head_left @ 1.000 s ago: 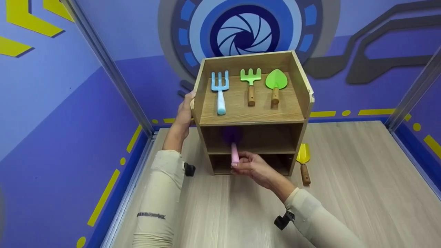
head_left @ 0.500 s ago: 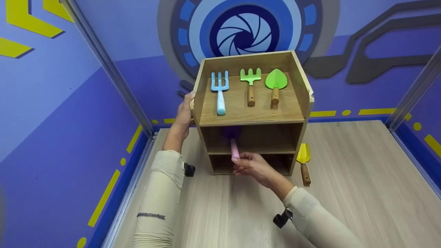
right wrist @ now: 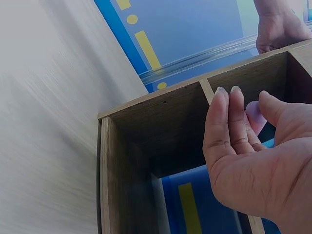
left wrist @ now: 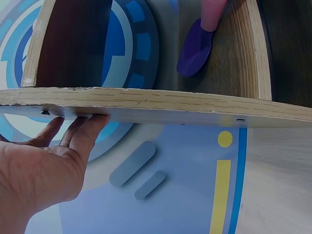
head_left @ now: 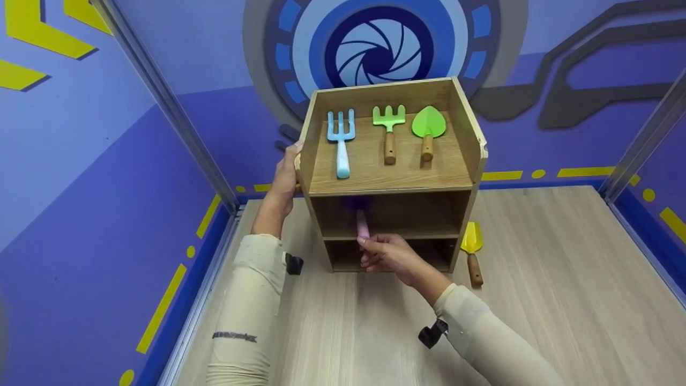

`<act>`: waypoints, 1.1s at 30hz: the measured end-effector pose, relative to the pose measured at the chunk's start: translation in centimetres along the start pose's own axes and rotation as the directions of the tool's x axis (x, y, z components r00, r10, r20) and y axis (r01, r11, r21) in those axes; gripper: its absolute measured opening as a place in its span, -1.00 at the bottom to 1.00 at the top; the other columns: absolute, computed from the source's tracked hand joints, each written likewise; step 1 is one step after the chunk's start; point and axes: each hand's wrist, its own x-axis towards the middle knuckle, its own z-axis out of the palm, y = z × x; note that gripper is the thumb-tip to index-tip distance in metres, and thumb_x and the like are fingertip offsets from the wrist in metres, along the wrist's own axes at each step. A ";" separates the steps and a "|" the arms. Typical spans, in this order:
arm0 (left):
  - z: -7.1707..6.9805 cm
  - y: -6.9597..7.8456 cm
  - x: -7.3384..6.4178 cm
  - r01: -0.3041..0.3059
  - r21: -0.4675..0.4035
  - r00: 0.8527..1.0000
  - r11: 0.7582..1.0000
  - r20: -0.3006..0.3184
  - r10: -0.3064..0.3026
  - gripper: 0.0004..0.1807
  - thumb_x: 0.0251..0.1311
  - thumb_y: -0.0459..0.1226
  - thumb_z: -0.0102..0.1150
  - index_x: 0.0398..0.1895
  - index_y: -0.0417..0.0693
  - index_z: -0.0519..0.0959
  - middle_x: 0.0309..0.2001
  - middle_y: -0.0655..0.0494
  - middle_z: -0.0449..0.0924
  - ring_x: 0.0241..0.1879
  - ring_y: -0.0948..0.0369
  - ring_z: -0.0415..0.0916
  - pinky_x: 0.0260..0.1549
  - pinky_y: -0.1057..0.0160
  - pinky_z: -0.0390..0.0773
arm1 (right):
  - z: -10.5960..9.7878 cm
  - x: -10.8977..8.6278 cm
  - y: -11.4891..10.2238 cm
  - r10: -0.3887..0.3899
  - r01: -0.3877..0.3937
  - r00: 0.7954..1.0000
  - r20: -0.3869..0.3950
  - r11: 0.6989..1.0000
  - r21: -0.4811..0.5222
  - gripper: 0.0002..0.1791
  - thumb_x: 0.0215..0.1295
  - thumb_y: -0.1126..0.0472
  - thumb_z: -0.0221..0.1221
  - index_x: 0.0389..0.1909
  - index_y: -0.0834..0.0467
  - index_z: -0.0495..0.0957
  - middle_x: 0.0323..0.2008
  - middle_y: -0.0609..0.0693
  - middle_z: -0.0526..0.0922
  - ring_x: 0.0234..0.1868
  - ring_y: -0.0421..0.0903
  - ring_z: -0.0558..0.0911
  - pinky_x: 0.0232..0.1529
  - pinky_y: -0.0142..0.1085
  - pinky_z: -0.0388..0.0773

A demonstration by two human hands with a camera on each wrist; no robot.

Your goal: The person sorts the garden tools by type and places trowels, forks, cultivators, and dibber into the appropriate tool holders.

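Observation:
A small wooden shelf unit point(head_left: 343, 185) stands at the back. My left hand point(head_left: 284, 177) rests against its left side; in the left wrist view fairly straight fingers point(left wrist: 90, 131) touch the outer panel. My right hand point(head_left: 394, 254) is in front of the middle compartment and pinches the end of a trowel's pink handle point(head_left: 363, 225) between thumb and fingers. The trowel's purple blade point(left wrist: 195, 51) is inside that compartment, dim in the head view. On the top shelf lie a blue hand fork point(head_left: 341, 139), a green hand fork point(head_left: 389, 131) and a green trowel point(head_left: 429, 126).
A yellow trowel point(head_left: 472, 252) with a wooden handle is on the table to the right of the unit, close to its side. Below the middle compartment is a lower one point(head_left: 345, 257). Printed blue wall panels point(head_left: 214, 123) with metal posts surround the wooden tabletop point(head_left: 536, 300).
My right hand has moved forward and slightly up, and the pink-handled trowel has slid deeper into the middle compartment. My left hand stays on the unit's side.

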 end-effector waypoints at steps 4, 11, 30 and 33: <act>-0.1 0.1 0.0 -0.007 -0.002 1.000 1.000 0.000 0.007 -0.18 0.41 0.25 -0.21 0.68 0.20 0.26 0.64 0.01 0.26 0.49 0.05 0.25 0.53 -0.11 0.19 | 0.2 0.2 -0.2 0.008 -0.008 1.000 -0.014 1.000 -0.010 -0.67 0.47 0.00 0.32 -0.23 0.23 0.63 -0.50 -0.07 0.71 -0.44 -0.18 0.71 -0.32 -0.33 0.73; -0.1 0.0 0.1 -0.017 0.004 1.000 1.000 -0.007 0.017 -0.19 0.47 0.23 -0.24 0.69 0.12 0.24 0.68 0.03 0.21 0.59 0.05 0.18 0.62 -0.08 0.09 | 0.6 0.8 -0.3 0.004 -0.006 0.999 -0.050 1.000 -0.026 -0.58 0.50 0.02 0.29 -0.08 0.38 0.65 -0.52 -0.10 0.70 -0.46 -0.20 0.71 -0.37 -0.35 0.70; 0.0 0.1 0.0 -0.013 -0.012 1.000 1.000 -0.013 0.013 -0.20 0.43 0.22 -0.20 0.66 0.12 0.31 0.62 0.00 0.30 0.49 0.07 0.27 0.56 -0.04 0.19 | 0.6 1.6 -0.5 -0.019 0.015 0.996 -0.082 0.999 -0.047 -0.55 0.56 0.01 0.22 0.01 0.39 0.67 -0.52 -0.09 0.72 -0.47 -0.19 0.72 -0.39 -0.36 0.68; 0.0 0.1 0.0 -0.009 -0.024 1.000 1.000 -0.019 0.008 -0.20 0.41 0.21 -0.18 0.64 0.14 0.34 0.55 -0.01 0.37 0.39 0.10 0.32 0.48 0.02 0.24 | 0.7 1.5 -0.7 -0.025 0.021 0.997 -0.076 0.998 -0.055 -0.56 0.56 0.01 0.22 0.00 0.38 0.68 -0.51 -0.08 0.73 -0.46 -0.19 0.73 -0.39 -0.36 0.68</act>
